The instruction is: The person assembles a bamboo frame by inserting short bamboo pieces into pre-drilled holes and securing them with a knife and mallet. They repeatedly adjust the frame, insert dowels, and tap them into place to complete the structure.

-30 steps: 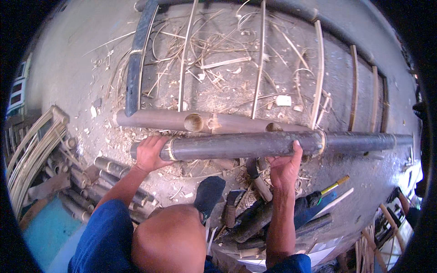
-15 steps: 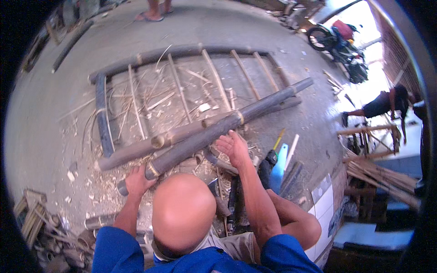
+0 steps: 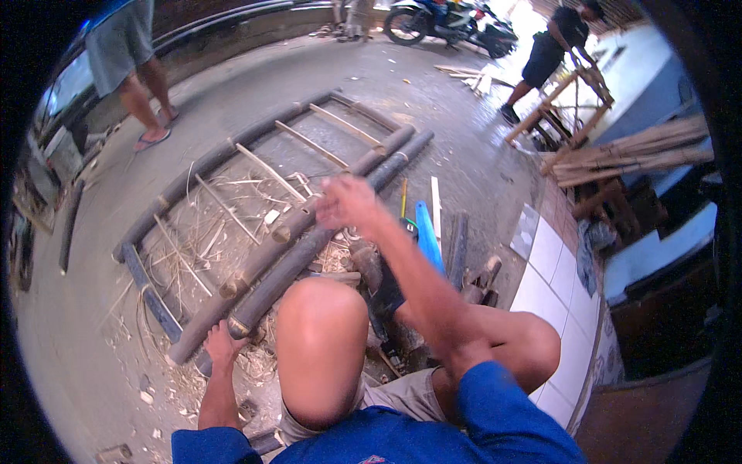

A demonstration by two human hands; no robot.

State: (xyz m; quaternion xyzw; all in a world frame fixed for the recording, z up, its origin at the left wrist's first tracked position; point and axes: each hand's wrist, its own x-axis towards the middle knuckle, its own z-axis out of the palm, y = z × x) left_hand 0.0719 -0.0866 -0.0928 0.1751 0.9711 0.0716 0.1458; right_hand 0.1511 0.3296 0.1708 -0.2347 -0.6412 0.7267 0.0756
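Note:
A long dark bamboo pole (image 3: 287, 261) lies slanting in front of my knee, alongside a brown bamboo pole (image 3: 259, 267) with cut openings in it. My left hand (image 3: 222, 346) is at the dark pole's near end, fingers stretched out and thumb against that end. Over the upper part of both poles is my right hand (image 3: 345, 203), blurred, with its fingers apart and nothing visible in it. Beyond lies a ladder-like frame of dark bamboo (image 3: 201, 166), crossed by several thin pale slats (image 3: 270, 172); the brown pole forms its near side.
A blue saw-like tool (image 3: 427, 236), a tape measure (image 3: 409, 226) and bamboo offcuts (image 3: 483, 278) lie right of my arm. Shavings (image 3: 263, 340) litter the floor. One person (image 3: 139, 69) stands far left; another (image 3: 553, 58) bends over a wooden frame (image 3: 572, 116). Motorbikes (image 3: 448, 23) stand behind.
My view has turned to the right. The dark pole, which crossed over the brown one, now lies beside it. My right hand has risen from below the pole to above both poles.

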